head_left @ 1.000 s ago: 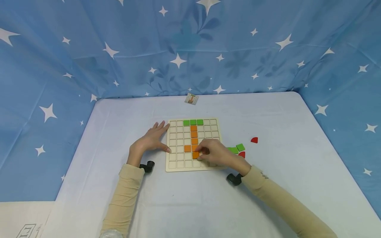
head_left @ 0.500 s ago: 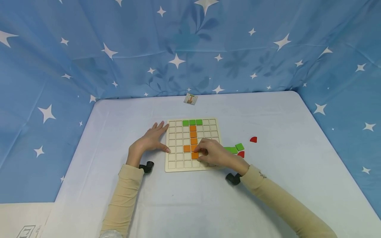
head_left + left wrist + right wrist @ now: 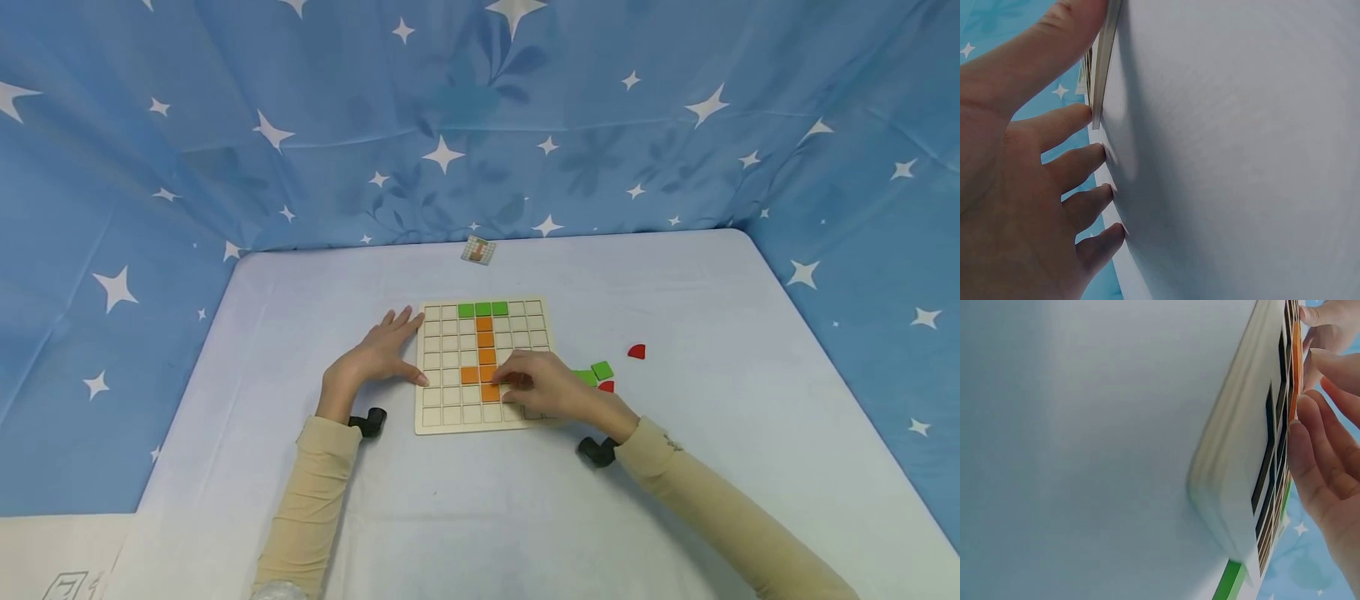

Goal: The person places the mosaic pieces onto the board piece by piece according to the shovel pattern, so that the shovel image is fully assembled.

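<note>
Partly behind the right hand [image 3: 553,387], the gridded board [image 3: 452,358].

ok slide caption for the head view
Left hand at the edge of a gridded board, right hand with fingers at its orange tiles, three green tiles in the far row.

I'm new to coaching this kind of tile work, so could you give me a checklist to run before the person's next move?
1. Board steadied: ok, the left hand is at its left edge.
2. Card uncovered: ok, beyond the board.
3. Placed green tiles in cells: ok, three in the far row.
4. Right hand free of tiles: cannot tell; its fingertips are at the lower orange tiles.
5. Loose green pieces fully visible: not ok, partly behind the right hand.
</note>
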Demonstrator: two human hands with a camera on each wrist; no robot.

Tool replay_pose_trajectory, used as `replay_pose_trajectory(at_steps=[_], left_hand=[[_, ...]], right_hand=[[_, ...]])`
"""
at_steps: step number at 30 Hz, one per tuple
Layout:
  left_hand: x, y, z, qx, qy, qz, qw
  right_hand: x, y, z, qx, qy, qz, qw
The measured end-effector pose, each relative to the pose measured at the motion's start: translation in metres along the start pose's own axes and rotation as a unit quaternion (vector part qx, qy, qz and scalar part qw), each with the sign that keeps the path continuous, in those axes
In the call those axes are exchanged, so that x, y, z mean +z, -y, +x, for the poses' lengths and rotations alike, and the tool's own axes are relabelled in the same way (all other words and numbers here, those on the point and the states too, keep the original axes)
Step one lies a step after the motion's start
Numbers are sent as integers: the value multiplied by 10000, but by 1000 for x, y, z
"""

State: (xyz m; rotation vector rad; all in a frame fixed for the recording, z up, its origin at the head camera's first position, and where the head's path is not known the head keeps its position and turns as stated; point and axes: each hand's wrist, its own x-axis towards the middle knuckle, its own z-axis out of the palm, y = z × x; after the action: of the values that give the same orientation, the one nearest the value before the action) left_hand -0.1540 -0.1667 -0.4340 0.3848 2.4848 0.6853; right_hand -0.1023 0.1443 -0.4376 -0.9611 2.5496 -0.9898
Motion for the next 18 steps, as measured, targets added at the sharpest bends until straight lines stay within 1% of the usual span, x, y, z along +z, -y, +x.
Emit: replay_pose_trajectory(at_steps=[5,10,13,18], left_hand=[[1,0,-1,-8,-8,12,10000],[1,-1,-2,-7,-22,20,10000],[0,-2,-2,18,-26,12,10000],[0,-2,-1,30,-18,26,10000]], right_hand=[[-5,-3,-7,-75,-185,63,9998],[-10,-6,-16,35,-311,-36,9995],[-11,-10,-22,35,-387,-81,9992],[-17,-15,-32,81,-444,-57,9990]])
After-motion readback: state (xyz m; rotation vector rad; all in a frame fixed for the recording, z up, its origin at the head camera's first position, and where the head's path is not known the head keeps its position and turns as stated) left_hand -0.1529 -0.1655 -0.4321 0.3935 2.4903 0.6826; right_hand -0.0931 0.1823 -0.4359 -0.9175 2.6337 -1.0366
